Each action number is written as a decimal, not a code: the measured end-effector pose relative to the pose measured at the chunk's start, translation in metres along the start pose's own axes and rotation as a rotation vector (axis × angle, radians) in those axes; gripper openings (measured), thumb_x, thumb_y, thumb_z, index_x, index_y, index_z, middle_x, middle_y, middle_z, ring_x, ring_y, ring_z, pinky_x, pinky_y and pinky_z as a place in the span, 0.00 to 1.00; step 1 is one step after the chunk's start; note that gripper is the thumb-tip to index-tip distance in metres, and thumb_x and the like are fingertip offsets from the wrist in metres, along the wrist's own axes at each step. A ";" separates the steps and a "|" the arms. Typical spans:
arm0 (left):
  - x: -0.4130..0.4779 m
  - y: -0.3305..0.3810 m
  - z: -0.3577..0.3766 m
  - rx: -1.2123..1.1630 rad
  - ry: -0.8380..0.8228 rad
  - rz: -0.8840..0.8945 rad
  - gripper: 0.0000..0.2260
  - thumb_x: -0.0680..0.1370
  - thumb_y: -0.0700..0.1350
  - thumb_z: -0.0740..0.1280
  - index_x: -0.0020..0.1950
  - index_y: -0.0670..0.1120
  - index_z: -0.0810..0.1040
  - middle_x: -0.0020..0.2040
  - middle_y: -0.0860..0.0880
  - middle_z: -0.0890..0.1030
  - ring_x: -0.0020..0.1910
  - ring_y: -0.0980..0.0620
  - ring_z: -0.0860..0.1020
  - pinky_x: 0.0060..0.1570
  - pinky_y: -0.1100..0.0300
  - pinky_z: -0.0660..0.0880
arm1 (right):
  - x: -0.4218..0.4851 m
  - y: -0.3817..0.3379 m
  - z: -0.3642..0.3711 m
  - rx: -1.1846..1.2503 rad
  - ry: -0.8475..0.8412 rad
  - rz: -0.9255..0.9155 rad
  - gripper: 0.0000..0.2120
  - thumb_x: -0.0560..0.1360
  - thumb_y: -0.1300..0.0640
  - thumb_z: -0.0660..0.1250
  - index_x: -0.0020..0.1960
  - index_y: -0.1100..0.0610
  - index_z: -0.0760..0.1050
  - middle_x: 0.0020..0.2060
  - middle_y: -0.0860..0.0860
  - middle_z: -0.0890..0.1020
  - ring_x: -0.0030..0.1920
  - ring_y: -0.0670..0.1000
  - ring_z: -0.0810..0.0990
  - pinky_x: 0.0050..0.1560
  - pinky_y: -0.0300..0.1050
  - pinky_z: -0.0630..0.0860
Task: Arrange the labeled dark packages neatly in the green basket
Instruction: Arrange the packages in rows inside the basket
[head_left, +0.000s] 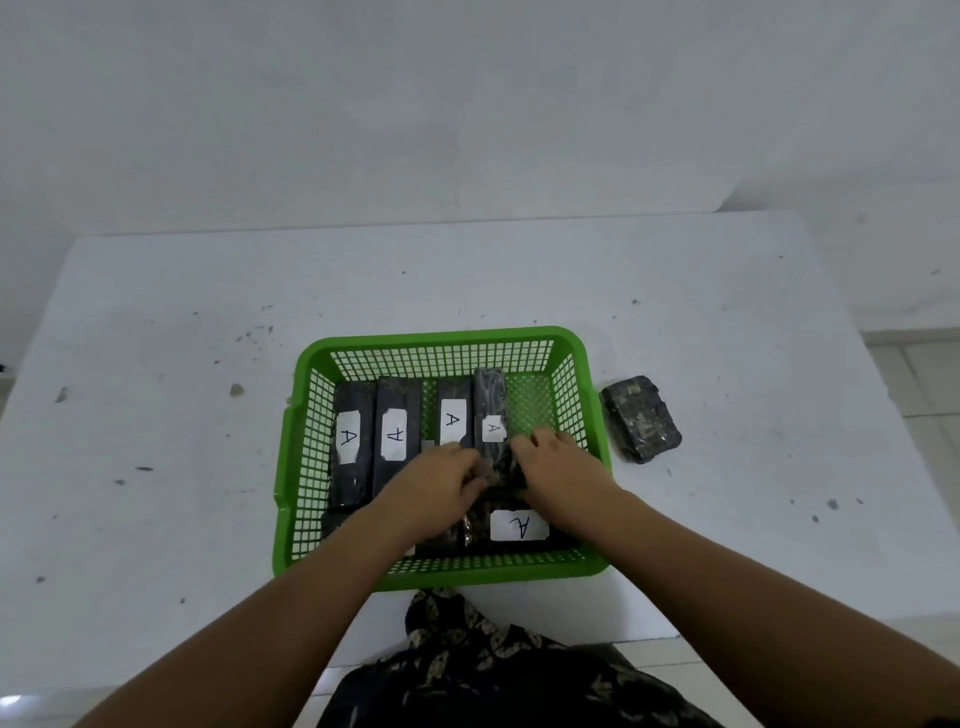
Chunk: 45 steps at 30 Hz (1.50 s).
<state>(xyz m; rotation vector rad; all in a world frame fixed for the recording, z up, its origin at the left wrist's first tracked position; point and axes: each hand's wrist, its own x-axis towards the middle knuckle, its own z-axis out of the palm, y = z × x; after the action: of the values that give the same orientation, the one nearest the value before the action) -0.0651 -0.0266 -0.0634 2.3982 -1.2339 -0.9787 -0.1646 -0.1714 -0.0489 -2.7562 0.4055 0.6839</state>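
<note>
The green basket (571, 564) sits in the middle of the white table. Inside it, several dark packages with white "A" labels stand side by side: one at the far left (352, 441), a second (397, 431), a third (453, 413), and a fourth (491, 410) that is tilted up on edge. My left hand (439, 486) and my right hand (558, 465) both grip the near end of this fourth package. Another labeled package (519, 527) lies crosswise along the basket's near wall. One dark package (640, 418) lies outside, just right of the basket.
The white table (182, 467) is speckled with small dark marks and extends well beyond the basket on both sides. Its near edge runs just below the basket, with patterned dark clothing (493, 675) under it. A pale wall stands behind.
</note>
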 end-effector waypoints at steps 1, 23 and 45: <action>0.003 -0.003 -0.003 0.021 0.020 -0.005 0.09 0.80 0.49 0.61 0.56 0.48 0.76 0.53 0.48 0.75 0.55 0.47 0.74 0.54 0.54 0.72 | -0.001 0.001 0.002 0.035 -0.036 0.000 0.22 0.74 0.57 0.66 0.65 0.58 0.63 0.61 0.60 0.69 0.62 0.62 0.69 0.60 0.58 0.73; 0.014 -0.020 -0.009 0.395 0.096 -0.054 0.26 0.78 0.53 0.62 0.74 0.55 0.58 0.73 0.47 0.63 0.70 0.42 0.61 0.65 0.43 0.63 | 0.018 -0.004 -0.002 0.124 0.002 0.029 0.15 0.76 0.60 0.60 0.63 0.61 0.68 0.59 0.61 0.73 0.59 0.62 0.71 0.57 0.57 0.72; -0.010 -0.083 -0.073 0.299 0.496 -0.313 0.17 0.75 0.47 0.64 0.64 0.47 0.73 0.73 0.40 0.62 0.74 0.37 0.53 0.73 0.36 0.47 | 0.037 0.001 -0.006 -0.151 -0.300 0.088 0.30 0.74 0.68 0.61 0.73 0.50 0.60 0.70 0.62 0.58 0.68 0.67 0.61 0.63 0.65 0.71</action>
<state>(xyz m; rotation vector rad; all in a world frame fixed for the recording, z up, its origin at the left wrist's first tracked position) 0.0313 0.0262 -0.0477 2.8819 -0.8855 -0.2318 -0.1314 -0.1815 -0.0619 -2.7217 0.4254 1.1753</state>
